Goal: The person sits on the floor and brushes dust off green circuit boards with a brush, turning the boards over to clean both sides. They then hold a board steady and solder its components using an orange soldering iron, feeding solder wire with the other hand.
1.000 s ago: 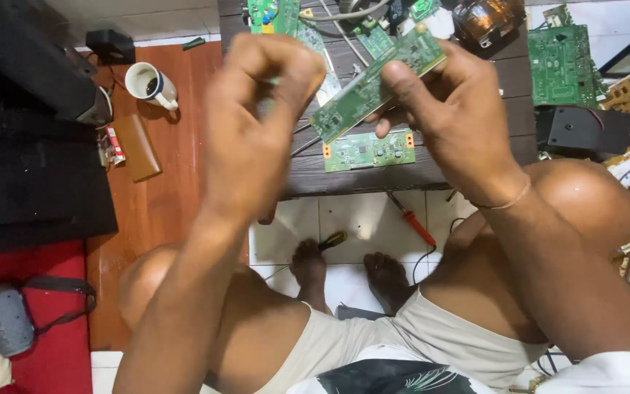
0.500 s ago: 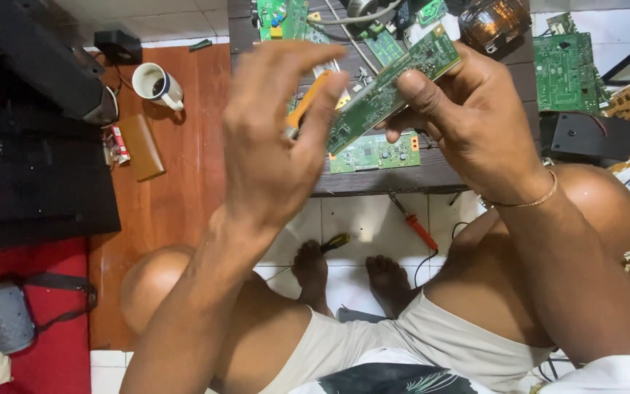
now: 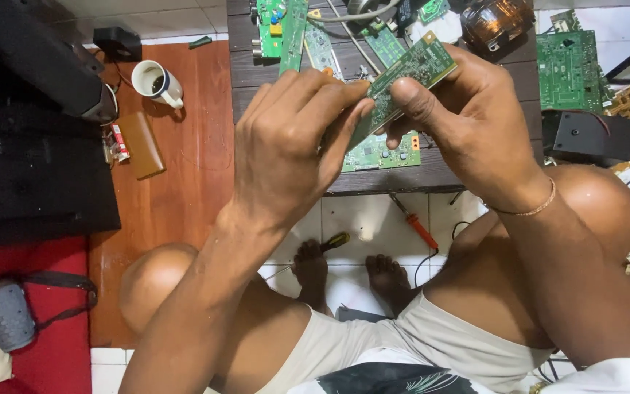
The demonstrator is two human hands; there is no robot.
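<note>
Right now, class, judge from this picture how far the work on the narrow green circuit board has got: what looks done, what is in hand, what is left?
Done: the narrow green circuit board is lifted off the dark table. In hand: the left hand and right hand both pinch it, tilted, above the table. Left: other boards lie on the table, and a red-handled soldering iron and a screwdriver lie untouched on the floor.

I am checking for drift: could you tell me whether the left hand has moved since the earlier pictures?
Yes. The left hand has shifted right, toward the green circuit board, away from the white mug.
</note>
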